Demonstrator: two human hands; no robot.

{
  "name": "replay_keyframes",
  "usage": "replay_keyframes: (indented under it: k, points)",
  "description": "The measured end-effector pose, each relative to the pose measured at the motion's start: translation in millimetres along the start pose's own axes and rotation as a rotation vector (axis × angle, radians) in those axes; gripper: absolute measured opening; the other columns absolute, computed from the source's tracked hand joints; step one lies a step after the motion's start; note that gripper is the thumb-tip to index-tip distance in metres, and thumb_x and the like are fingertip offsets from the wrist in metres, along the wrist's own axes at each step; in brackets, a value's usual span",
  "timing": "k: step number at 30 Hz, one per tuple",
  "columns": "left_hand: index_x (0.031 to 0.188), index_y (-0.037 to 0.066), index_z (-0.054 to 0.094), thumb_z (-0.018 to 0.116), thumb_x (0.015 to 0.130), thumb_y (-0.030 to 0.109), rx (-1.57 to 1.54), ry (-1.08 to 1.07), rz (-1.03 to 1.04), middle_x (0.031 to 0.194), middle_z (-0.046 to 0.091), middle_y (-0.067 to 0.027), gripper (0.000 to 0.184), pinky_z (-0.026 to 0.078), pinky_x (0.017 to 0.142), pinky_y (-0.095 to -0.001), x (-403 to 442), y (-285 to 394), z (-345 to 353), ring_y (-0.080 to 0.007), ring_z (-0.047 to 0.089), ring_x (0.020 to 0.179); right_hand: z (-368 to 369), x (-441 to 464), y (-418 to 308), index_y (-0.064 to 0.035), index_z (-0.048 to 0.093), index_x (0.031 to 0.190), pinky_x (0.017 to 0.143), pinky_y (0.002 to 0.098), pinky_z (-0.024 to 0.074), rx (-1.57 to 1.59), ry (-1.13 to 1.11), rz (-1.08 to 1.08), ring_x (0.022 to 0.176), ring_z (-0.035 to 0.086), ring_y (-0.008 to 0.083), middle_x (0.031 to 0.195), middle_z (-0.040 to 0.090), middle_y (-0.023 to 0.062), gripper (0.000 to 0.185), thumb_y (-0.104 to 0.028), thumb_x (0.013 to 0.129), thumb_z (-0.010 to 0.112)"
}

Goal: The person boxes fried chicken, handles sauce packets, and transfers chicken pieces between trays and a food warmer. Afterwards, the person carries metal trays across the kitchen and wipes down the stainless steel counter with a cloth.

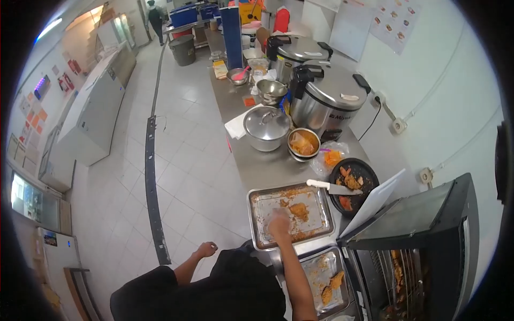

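Observation:
Over the upper metal tray, my right hand is beside a piece of browned food. Motion blurs its fingers, so any hold is unclear. My left hand hangs over the floor, left of the tray, its fingers curled; whatever they may hold is too small to make out. Brown residue is smeared across the tray. Below it lies a second tray with more browned food. A white-handled knife rests across a black round pan holding food pieces.
A glass-doored warmer stands at the right, with a white board leaning near it. Farther along the counter are a lidded pot, bowls and large cookers. A person is in the far background.

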State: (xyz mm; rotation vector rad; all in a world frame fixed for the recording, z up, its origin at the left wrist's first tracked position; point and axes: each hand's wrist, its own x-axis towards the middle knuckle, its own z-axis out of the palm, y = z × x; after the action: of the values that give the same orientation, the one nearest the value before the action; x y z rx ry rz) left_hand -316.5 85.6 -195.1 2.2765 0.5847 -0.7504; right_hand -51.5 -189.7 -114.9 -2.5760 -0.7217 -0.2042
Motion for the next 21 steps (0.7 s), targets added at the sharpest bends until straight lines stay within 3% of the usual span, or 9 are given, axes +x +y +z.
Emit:
replay_keyframes:
  k: [2,5,7,8,9,12,14,17,21]
  points:
    - [0.105,0.007,0.071,0.058,0.087,0.042,-0.010,0.045,-0.001,0.096,0.071,-0.0197,0.041,0.052,0.088,-0.0441,-0.5,-7.1,9.8,-0.0370,0.067,0.095,-70.3,7.9,-12.9,-0.0025,0.067,0.106,0.086,0.0435,0.0502,0.153,-0.046,0.004,0.099,0.062,0.0370,0.105,0.066,0.0209,0.030,-0.005,0.076,0.063]
    - [0.104,0.008,0.071,0.058,0.086,0.042,-0.062,-0.011,-0.087,0.092,0.071,-0.0187,0.041,0.052,0.088,-0.0449,-13.4,-11.1,24.1,-0.0367,0.067,0.094,-74.7,-34.6,25.0,-0.0031,0.067,0.104,0.080,0.0370,0.0522,0.340,0.044,0.310,0.089,0.064,0.0247,0.094,0.068,0.0117,0.028,-0.008,0.077,0.072]
    - [0.104,0.008,0.072,0.057,0.087,0.042,-0.034,-0.067,-0.143,0.084,0.072,-0.0166,0.041,0.055,0.080,-0.0427,-16.8,-10.2,30.5,-0.0339,0.069,0.082,-90.9,-59.8,40.4,-0.0042,0.064,0.114,0.081,0.0382,0.0534,1.330,-0.059,0.940,0.098,0.064,0.0264,0.112,0.065,0.0094,0.035,-0.009,0.081,0.072]
    - [0.112,0.008,0.068,0.061,0.088,0.045,0.014,-0.200,-0.162,0.075,0.072,-0.0098,0.045,0.055,0.053,-0.0312,-15.3,-7.0,27.6,-0.0185,0.066,0.056,-96.8,-79.2,44.8,-0.0044,0.063,0.116,0.080,0.0357,0.0541,1.539,0.051,0.971,0.097,0.064,0.0230,0.113,0.064,0.0078,0.033,-0.009,0.084,0.070]
    - [0.108,0.008,0.070,0.059,0.088,0.043,-0.038,-0.203,-0.166,0.075,0.071,-0.0127,0.042,0.056,0.059,-0.0343,-12.6,-11.7,34.6,-0.0227,0.066,0.056,-107.3,-97.6,46.8,-0.0046,0.061,0.119,0.078,0.0332,0.0548,1.746,0.193,1.004,0.096,0.064,0.0195,0.114,0.063,0.0061,0.032,-0.009,0.088,0.067]
    - [0.105,0.009,0.071,0.058,0.089,0.037,0.209,-0.267,0.218,0.079,0.070,-0.0160,0.035,0.057,0.064,-0.0390,7.3,-23.2,44.6,-0.0263,0.069,0.064,-157.3,-159.9,53.3,-0.0040,0.058,0.124,0.082,0.0332,0.0549,1.749,0.523,1.155,0.100,0.063,0.0194,0.116,0.062,0.0081,0.036,-0.009,0.089,0.066]
    - [0.105,0.008,0.071,0.059,0.089,0.036,0.322,-0.270,0.281,0.080,0.070,-0.0160,0.034,0.057,0.063,-0.0389,25.7,-14.1,43.1,-0.0259,0.069,0.065,-222.2,-191.6,41.9,-0.0048,0.057,0.125,0.089,0.0357,0.0527,1.867,0.738,1.006,0.107,0.060,0.0185,0.117,0.061,0.0068,0.037,-0.010,0.090,0.066]
    - [0.106,0.008,0.071,0.059,0.089,0.035,0.426,-0.267,0.297,0.083,0.071,-0.0160,0.034,0.058,0.063,-0.0386,45.0,11.8,30.9,-0.0253,0.069,0.066,-295.8,-222.3,31.5,-0.0043,0.056,0.126,0.093,0.0325,0.0502,1.391,1.380,0.927,0.107,0.059,0.0174,0.117,0.061,0.0071,0.037,-0.011,0.091,0.067]
    - [0.107,0.008,0.070,0.060,0.088,0.033,0.505,-0.231,0.339,0.086,0.071,-0.0160,0.033,0.058,0.063,-0.0383,58.9,43.4,17.4,-0.0245,0.069,0.068,-342.6,-255.5,60.7,-0.0030,0.053,0.128,0.093,0.0297,0.0494,0.677,1.710,0.901,0.105,0.059,0.0156,0.118,0.060,0.0084,0.037,-0.008,0.093,0.064]
